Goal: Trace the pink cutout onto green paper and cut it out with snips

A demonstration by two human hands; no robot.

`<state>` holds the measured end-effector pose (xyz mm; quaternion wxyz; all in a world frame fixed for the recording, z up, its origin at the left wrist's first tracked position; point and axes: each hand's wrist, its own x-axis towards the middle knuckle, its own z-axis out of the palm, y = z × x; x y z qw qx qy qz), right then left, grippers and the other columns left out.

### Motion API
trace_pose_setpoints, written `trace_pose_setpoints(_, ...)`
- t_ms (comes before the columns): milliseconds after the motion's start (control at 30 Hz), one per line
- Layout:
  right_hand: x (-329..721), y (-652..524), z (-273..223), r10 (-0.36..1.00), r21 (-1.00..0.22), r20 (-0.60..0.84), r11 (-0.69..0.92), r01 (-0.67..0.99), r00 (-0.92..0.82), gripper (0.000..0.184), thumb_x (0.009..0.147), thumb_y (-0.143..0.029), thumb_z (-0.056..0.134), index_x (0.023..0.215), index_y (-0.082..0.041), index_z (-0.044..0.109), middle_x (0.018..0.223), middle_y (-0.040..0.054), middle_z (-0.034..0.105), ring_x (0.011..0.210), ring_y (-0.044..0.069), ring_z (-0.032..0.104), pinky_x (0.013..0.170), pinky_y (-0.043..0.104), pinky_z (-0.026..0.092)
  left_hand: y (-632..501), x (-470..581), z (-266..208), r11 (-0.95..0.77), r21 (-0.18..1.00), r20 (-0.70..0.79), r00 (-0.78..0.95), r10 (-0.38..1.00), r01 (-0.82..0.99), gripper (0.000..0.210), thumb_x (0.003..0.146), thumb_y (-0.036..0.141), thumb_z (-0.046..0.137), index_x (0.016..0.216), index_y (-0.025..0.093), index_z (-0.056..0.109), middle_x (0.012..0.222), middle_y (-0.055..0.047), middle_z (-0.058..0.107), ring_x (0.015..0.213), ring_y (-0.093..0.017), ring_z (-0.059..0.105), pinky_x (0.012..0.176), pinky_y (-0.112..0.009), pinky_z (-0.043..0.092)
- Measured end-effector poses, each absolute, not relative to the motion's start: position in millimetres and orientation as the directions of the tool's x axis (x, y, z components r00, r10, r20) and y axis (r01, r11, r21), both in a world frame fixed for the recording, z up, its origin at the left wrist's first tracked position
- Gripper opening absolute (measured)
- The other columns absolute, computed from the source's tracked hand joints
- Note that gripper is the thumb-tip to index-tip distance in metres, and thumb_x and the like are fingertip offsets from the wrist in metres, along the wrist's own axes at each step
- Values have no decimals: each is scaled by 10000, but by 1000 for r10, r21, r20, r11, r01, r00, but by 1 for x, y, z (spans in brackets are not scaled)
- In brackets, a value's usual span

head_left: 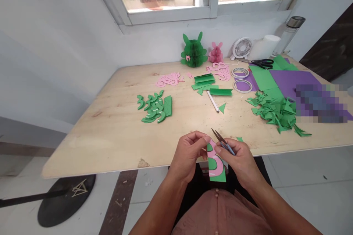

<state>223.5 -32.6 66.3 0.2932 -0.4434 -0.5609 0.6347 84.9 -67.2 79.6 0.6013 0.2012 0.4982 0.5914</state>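
Observation:
Near the table's front edge, my left hand (190, 154) pinches the top of a strip of green paper (217, 177). A pink curved paper cutout (220, 167) lies flat on that strip, with dark outline marks beside its curves. My right hand (241, 159) grips a pair of scissors (224, 142), dark blades pointing up and left, slightly apart. The thumb of this hand also touches the right side of the paper. The scissors' handles are partly hidden by my fingers.
On the wooden table (116, 136) lie curved green cutouts (154, 108), pink cutouts (168, 79), a white marker (213, 101), tape rolls (242, 86), green scraps (275, 112) and purple sheets (300, 80). Paper figures (195, 52), a fan (242, 47) and a bottle (289, 33) stand behind.

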Motion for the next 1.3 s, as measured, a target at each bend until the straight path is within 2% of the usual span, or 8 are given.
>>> trace_pose_setpoints(300,225,-33,64,876,-976,-212,-173,129,-433,251,774,-342,621,624,-158,541,556,-56,367,530,90,302,478,229,225,-66,84,73,297,727,-438,-84,895,-619,181,684,253,724,631,144,590,569,20,539,497,-73,486,465,-184,379)
trace_pose_setpoints(600,223,-35,67,883,-974,-223,-182,136,-413,259,764,-341,620,604,-160,525,557,-56,371,525,91,317,472,222,244,-75,85,74,307,786,-417,-95,904,-536,185,670,272,745,717,130,635,649,-7,587,552,-93,516,490,-200,405)
trace_pose_setpoints(933,224,-36,62,873,-972,-232,-201,119,-430,249,768,-313,623,597,-162,524,559,-55,385,535,94,328,475,220,261,-79,92,68,261,819,-386,-153,910,-510,185,651,207,745,603,139,580,568,22,555,490,-57,438,476,-169,366)
trace_pose_setpoints(1167,225,-35,64,859,-968,-242,-242,60,-451,232,782,-376,641,718,-153,618,626,-29,483,586,115,414,525,227,329,-78,93,67,248,819,-392,-187,901,-518,185,635,224,756,596,140,596,602,4,584,537,-84,483,525,-196,402)
trace_pose_setpoints(1233,228,-36,64,873,-973,-221,-227,39,-434,270,813,-421,604,778,-157,644,602,-37,447,562,112,388,511,226,309,-78,93,66,249,804,-411,-202,889,-539,202,620,232,768,593,141,590,608,6,589,545,-88,494,534,-201,408)
trace_pose_setpoints(1300,233,-37,61,889,-974,-216,-222,32,-403,344,849,-480,539,821,-157,654,545,-59,356,510,104,307,475,226,247,-79,93,65,244,790,-431,-226,874,-563,225,602,234,782,589,141,577,604,13,582,538,-85,488,531,-199,405)
